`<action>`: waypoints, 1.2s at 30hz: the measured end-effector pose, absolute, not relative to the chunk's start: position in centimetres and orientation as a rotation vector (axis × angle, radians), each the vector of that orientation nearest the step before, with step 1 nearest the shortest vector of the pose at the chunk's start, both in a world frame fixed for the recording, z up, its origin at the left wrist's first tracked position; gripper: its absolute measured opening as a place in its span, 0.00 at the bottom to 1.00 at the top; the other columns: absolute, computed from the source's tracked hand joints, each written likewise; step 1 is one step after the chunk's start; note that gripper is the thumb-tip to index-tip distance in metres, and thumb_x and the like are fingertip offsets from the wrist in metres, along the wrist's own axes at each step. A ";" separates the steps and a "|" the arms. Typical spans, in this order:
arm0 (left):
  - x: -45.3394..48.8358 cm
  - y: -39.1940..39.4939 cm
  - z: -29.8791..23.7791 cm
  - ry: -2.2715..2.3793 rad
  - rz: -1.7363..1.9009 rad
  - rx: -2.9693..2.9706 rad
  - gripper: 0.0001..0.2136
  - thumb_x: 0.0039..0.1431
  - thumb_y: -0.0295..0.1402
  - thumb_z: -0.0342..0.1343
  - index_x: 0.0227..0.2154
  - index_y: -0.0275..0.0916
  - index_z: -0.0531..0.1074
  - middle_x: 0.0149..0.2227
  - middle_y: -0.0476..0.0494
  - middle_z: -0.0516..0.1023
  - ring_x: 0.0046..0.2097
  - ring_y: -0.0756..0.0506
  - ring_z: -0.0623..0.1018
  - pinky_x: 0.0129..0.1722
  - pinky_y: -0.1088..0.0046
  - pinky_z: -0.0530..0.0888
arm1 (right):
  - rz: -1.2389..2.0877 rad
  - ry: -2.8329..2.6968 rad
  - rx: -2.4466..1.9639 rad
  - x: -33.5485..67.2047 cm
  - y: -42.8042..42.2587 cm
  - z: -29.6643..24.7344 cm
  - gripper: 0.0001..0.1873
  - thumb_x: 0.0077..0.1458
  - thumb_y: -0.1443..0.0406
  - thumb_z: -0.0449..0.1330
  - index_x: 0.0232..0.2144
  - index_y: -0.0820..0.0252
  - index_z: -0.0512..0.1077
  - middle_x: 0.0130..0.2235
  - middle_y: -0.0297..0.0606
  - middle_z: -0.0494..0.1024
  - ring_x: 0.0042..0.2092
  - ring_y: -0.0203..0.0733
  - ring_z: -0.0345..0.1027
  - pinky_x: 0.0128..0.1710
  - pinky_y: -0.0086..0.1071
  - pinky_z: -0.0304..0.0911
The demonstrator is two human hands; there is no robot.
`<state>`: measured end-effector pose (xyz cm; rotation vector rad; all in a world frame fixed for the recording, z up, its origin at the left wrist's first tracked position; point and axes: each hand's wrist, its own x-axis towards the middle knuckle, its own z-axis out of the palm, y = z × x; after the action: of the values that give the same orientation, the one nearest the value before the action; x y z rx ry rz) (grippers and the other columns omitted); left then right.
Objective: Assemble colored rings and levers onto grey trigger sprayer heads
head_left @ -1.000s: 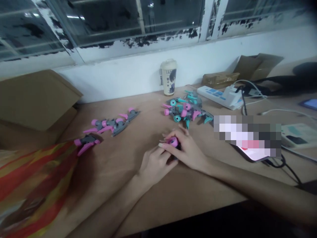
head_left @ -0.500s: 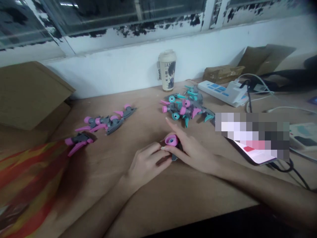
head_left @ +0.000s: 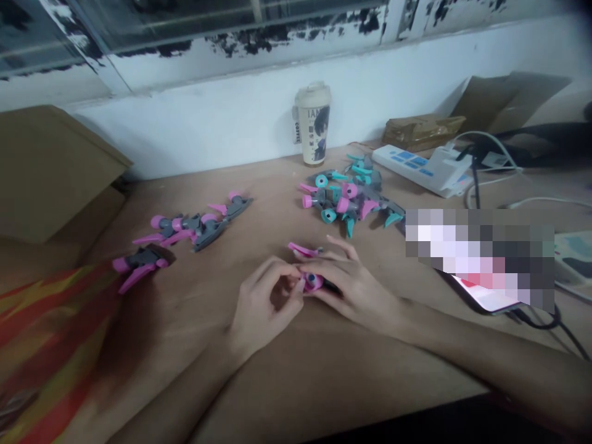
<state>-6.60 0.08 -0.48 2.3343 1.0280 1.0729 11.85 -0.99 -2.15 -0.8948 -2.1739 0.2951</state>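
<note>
A pink-and-grey plastic toy part [head_left: 312,282] is between my hands, just above or on the table; I cannot tell which. My right hand [head_left: 358,285] is closed around it from the right, index finger bent over the top. From the left, my left hand [head_left: 264,301] pinches at the pink round end, where a small dark centre shows. A pink lever-like piece [head_left: 303,250] sticks out beyond my right fingers. Much of the toy part is hidden by the fingers.
Similar pink-and-grey pieces [head_left: 197,231] lie at left, and a pile of teal, pink and grey ones [head_left: 345,197] lies farther back. Behind are a cup [head_left: 314,126] and a power strip [head_left: 416,166]. A phone [head_left: 490,296] with cables is at right, a red-yellow bag [head_left: 50,345] at left.
The toy part has turned in my hands; its pink lever now points away from me. My right index finger, stretched out before, has bent down onto it. The left fingers have rounded into a pinch.
</note>
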 end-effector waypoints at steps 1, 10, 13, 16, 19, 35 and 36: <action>-6.6 0.1 -0.6 1.035 1.045 2.308 0.04 0.54 0.24 0.53 0.30 0.39 0.68 0.30 0.49 0.71 0.31 0.51 0.72 0.29 0.77 0.69 | 0.337 -2.150 -0.912 11.8 -1.0 -2.3 0.19 0.58 0.67 0.54 0.52 0.54 0.62 0.53 0.39 0.71 0.57 0.42 0.61 0.61 0.48 0.48; -6.7 1.4 -1.2 0.974 0.768 1.813 0.04 0.53 0.31 0.55 0.32 0.39 0.66 0.29 0.50 0.70 0.29 0.51 0.71 0.27 0.77 0.68 | 0.467 -1.931 -1.079 11.6 -1.7 -2.1 0.10 0.52 0.65 0.62 0.38 0.52 0.69 0.39 0.32 0.77 0.40 0.40 0.73 0.40 0.33 0.70; -6.8 1.6 -1.0 0.957 0.692 1.772 0.06 0.50 0.31 0.58 0.31 0.38 0.67 0.27 0.51 0.69 0.28 0.52 0.69 0.27 0.77 0.67 | 0.451 -1.961 -1.075 11.6 -1.7 -2.0 0.10 0.51 0.65 0.62 0.38 0.53 0.70 0.38 0.31 0.78 0.42 0.39 0.73 0.42 0.33 0.69; -6.9 1.8 -0.9 1.001 0.650 1.742 0.09 0.49 0.33 0.60 0.32 0.37 0.68 0.27 0.51 0.69 0.28 0.52 0.69 0.28 0.77 0.67 | 0.454 -1.983 -1.017 11.6 -1.6 -2.2 0.11 0.52 0.68 0.61 0.40 0.56 0.71 0.41 0.35 0.77 0.45 0.39 0.71 0.45 0.33 0.68; -7.0 1.9 -0.8 1.042 0.629 1.760 0.10 0.49 0.34 0.60 0.34 0.36 0.69 0.28 0.50 0.71 0.29 0.52 0.70 0.29 0.77 0.68 | 0.459 -1.981 -0.970 11.7 -1.6 -2.4 0.11 0.52 0.69 0.61 0.40 0.60 0.72 0.43 0.39 0.77 0.46 0.39 0.71 0.46 0.32 0.68; -6.8 1.2 -0.7 1.132 0.593 2.076 0.06 0.51 0.32 0.57 0.33 0.38 0.71 0.28 0.52 0.74 0.25 0.54 0.70 0.25 0.79 0.68 | 0.319 -2.004 -0.790 11.4 -1.2 -3.7 0.09 0.54 0.69 0.60 0.39 0.61 0.74 0.40 0.40 0.79 0.45 0.40 0.72 0.45 0.34 0.71; -6.8 1.2 -0.6 1.141 0.589 2.096 0.06 0.50 0.31 0.57 0.33 0.38 0.71 0.28 0.51 0.75 0.25 0.53 0.71 0.26 0.79 0.69 | 0.318 -2.004 -0.787 11.4 -1.2 -3.6 0.09 0.54 0.69 0.60 0.39 0.61 0.74 0.41 0.40 0.79 0.45 0.40 0.72 0.45 0.34 0.71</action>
<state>-6.76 1.16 -0.59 2.0962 1.1407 0.5892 11.42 -1.24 -3.64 -0.7867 -2.0044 0.3182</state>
